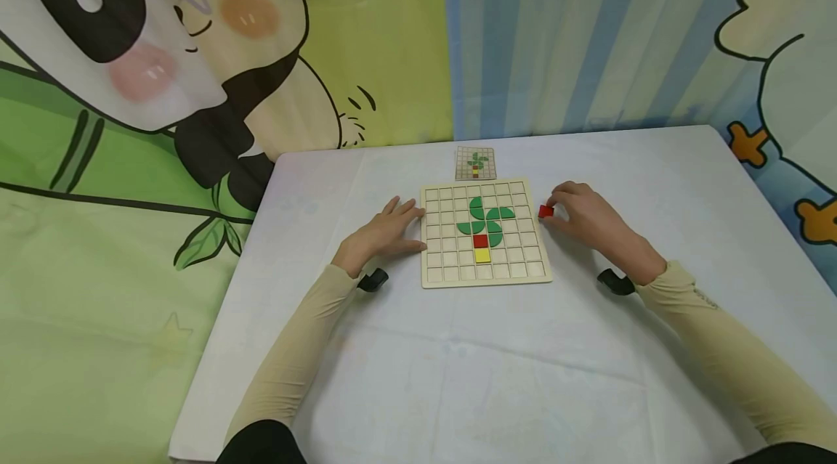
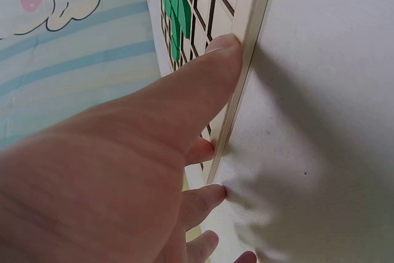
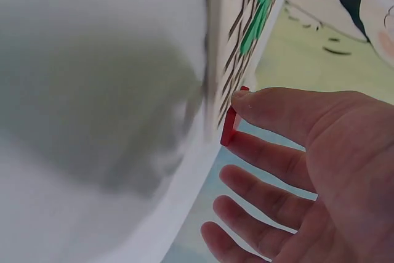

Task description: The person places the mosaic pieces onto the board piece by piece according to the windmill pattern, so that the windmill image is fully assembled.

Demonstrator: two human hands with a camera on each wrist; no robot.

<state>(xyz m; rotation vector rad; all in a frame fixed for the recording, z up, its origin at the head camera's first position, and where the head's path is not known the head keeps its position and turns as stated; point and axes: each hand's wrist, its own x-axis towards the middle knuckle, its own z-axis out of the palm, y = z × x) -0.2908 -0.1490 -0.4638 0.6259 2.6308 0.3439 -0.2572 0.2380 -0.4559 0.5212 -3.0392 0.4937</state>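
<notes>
A wooden grid board (image 1: 451, 269) lies flat on the white table. On it sit several green quarter-round tiles (image 1: 495, 239), a red square tile (image 1: 480, 240) and, just below that, a yellow square tile (image 1: 482, 255). My left hand (image 1: 384, 232) touches the board's left edge, with the thumb on the rim in the left wrist view and the fingers extended. Just off the board's right edge, my right hand (image 1: 591, 221) pinches another red square tile (image 3: 229, 126) between thumb and index finger; its other fingers are spread loosely.
Behind the board lies a small pattern card (image 1: 476, 163) printed with a similar green, red and yellow figure. The white table (image 1: 458, 377) meets a cartoon-printed backdrop (image 1: 392, 50) at its far edge. A black strap piece shows near each wrist.
</notes>
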